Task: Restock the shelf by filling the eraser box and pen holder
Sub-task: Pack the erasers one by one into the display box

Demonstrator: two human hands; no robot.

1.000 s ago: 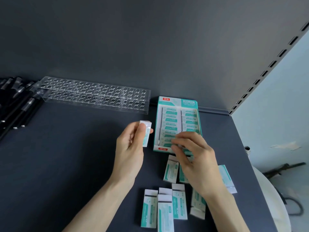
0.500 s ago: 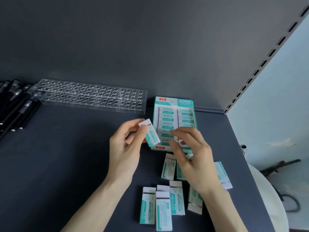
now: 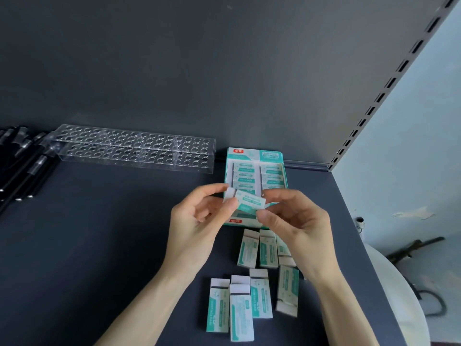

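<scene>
Right hand (image 3: pixel 299 226) and eraser (image 3: pixel 249 202) partly hide eraser box (image 3: pixel 255 156).

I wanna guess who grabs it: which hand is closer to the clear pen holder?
Left. Left hand: in front of the pen holder's right end. Right hand: farther right, by the eraser box. Both pinch one eraser.
</scene>
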